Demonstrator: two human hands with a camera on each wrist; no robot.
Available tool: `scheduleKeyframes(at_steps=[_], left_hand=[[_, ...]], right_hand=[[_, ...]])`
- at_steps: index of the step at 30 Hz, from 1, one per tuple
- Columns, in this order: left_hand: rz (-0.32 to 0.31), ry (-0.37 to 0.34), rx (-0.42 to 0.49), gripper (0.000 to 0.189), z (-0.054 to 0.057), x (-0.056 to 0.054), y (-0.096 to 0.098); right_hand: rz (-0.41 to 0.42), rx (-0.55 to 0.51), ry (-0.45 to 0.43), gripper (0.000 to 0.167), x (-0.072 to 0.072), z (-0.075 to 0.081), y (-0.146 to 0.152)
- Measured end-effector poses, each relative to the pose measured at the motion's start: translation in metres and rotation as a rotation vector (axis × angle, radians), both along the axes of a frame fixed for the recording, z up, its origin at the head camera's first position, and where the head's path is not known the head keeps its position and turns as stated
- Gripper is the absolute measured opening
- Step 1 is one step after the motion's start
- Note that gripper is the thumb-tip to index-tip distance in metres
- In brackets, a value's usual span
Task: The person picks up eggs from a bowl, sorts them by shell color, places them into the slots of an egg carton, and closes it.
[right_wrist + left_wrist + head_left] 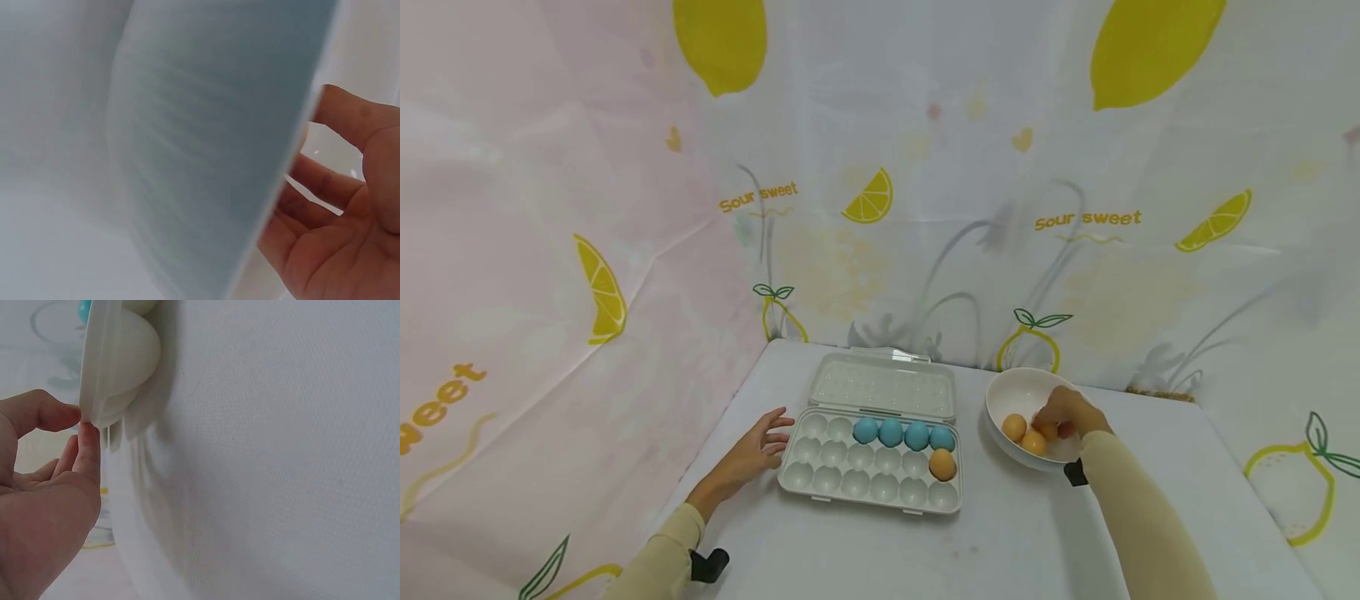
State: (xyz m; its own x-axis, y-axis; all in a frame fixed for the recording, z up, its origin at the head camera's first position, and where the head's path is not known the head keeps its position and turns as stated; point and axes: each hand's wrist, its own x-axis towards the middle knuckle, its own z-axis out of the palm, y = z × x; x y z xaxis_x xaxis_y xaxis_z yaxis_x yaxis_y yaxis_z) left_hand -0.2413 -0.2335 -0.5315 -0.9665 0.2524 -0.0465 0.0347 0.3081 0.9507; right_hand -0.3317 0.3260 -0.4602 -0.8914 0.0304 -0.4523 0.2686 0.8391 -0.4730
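Observation:
An egg tray (880,502) lies with its lid (880,385) folded back. Several blue eggs (891,432) fill the right part of its back row, and one orange egg (943,465) sits in the middle row's right-end cup. My left hand (748,458) pinches the tray's left edge between thumb and finger, as the left wrist view shows. Inside the white bowl (1022,385), my right hand (1070,410) has thumb and fingers around an orange egg (304,135), mostly hidden by the bowl wall. Two orange eggs (1014,427) rest in the bowl beside the fingers.
Tray and bowl stand side by side on a white-covered table (880,554). A lemon-printed cloth (925,275) hangs behind the table and along its sides. The bowl's high wall (206,144) rises beside the right hand.

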Motion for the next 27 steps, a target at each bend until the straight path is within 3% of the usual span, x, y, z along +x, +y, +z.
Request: scheduleKeyframes(at_steps=[6, 14, 19, 23, 27], left_hand=[[-0.009, 0.001, 0.016, 0.089, 0.002, 0.001, 0.000], [-0.013, 0.013, 0.026, 0.087, 0.005, 0.004, 0.001], [0.009, -0.003, 0.025, 0.086, 0.002, 0.006, 0.002], [0.003, -0.002, 0.044, 0.086, 0.000, 0.007, 0.001], [-0.015, 0.014, 0.052, 0.085, -0.002, 0.004, 0.000]], right_hand=[[-0.001, 0.038, -0.007, 0.044, 0.000, 0.001, -0.002], [0.043, 0.058, 0.054, 0.030, 0.003, 0.003, -0.001], [0.119, 0.051, 0.165, 0.027, 0.005, 0.009, -0.004], [0.175, 0.040, 0.310, 0.032, 0.010, 0.018, -0.016], [0.181, 0.020, 0.435, 0.036, 0.018, 0.031, -0.032]])
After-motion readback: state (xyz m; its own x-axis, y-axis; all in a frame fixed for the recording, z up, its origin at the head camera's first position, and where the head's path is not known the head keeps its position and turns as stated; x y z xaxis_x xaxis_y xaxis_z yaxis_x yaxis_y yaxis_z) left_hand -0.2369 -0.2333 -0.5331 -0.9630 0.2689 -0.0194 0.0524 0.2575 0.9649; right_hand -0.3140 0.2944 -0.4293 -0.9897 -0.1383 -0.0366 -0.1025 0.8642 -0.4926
